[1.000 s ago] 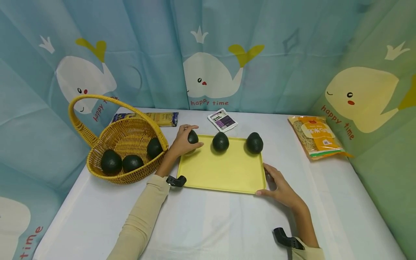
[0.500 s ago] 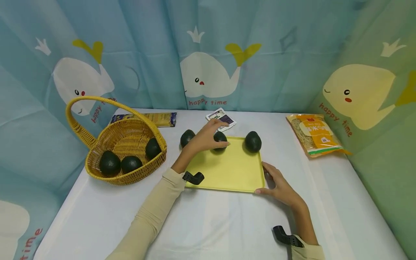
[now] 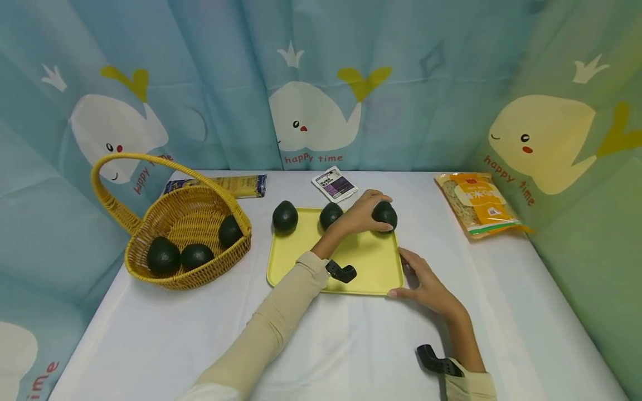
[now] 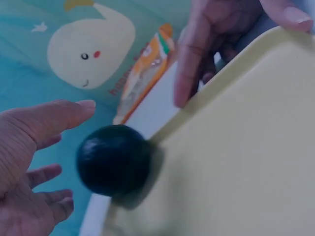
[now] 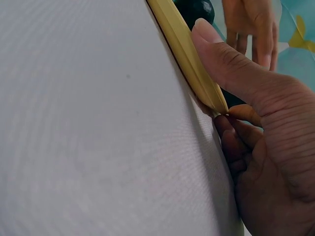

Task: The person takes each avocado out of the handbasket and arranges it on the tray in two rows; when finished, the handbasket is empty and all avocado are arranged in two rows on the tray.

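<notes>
A yellow tray [image 3: 361, 262] lies on the white table with three dark avocados along its far edge. My left hand [image 3: 363, 214] reaches across the tray and cups the right avocado [image 3: 386, 214]. In the left wrist view that hand [image 4: 29, 142] has spread fingers beside the avocado [image 4: 113, 160], with a gap between them. The middle avocado [image 3: 330, 214] and left avocado [image 3: 285, 216] stand free. My right hand [image 3: 416, 284] holds the tray's near right corner. Its thumb lies on the rim [image 5: 182, 46] and its fingers curl underneath.
A wicker basket [image 3: 175, 278] with a handle stands at the left and holds three avocados. An orange noodle pack [image 3: 476, 203] lies at the right. A small purple packet [image 3: 334, 184] and a pasta pack [image 3: 236, 185] lie at the back. Whale-print curtains surround the table.
My left hand has moved right along the tray's far edge, from the left avocado past the middle one to the right one. The right hand has stayed on the tray corner.
</notes>
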A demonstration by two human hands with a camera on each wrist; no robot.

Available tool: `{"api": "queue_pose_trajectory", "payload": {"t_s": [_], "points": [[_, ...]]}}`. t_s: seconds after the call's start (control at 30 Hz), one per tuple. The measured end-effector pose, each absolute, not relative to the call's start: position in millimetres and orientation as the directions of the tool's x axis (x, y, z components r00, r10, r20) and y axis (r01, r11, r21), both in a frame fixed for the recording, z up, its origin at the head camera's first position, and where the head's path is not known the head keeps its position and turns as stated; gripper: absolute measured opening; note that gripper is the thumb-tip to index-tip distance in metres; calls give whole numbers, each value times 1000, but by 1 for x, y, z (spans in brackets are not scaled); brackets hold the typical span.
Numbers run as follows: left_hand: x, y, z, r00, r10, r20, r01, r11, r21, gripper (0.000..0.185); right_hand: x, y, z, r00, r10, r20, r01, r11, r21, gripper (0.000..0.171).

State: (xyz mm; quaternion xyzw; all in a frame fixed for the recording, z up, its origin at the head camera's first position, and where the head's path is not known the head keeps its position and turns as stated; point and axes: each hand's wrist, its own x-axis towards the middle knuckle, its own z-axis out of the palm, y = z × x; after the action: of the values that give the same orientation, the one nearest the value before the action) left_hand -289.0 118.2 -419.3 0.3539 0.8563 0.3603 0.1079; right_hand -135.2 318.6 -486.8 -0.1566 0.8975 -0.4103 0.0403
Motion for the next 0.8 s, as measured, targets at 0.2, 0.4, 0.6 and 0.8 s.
{"api": "queue_pose_trajectory", "payload": {"t_s": [0.2, 0.4, 0.6, 0.8], "points": [[-292, 131, -441, -752, 658, 33, 489, 524, 697, 73, -135, 317, -485, -948, -313, 59, -251, 620, -743, 101], [-292, 136, -453, -767, 639, 57, 486, 521, 702, 72, -135, 317, -485, -941, -324, 92, -279, 598, -751, 101], [-287, 134, -453, -785, 618, 32, 462, 552, 694, 69, -136, 318, -488, -944, -320, 77, -269, 614, -742, 102], [-284, 131, -451, -792, 611, -6, 426, 559, 711, 71, -137, 316, -485, -948, -314, 56, -248, 617, -747, 102]]}}
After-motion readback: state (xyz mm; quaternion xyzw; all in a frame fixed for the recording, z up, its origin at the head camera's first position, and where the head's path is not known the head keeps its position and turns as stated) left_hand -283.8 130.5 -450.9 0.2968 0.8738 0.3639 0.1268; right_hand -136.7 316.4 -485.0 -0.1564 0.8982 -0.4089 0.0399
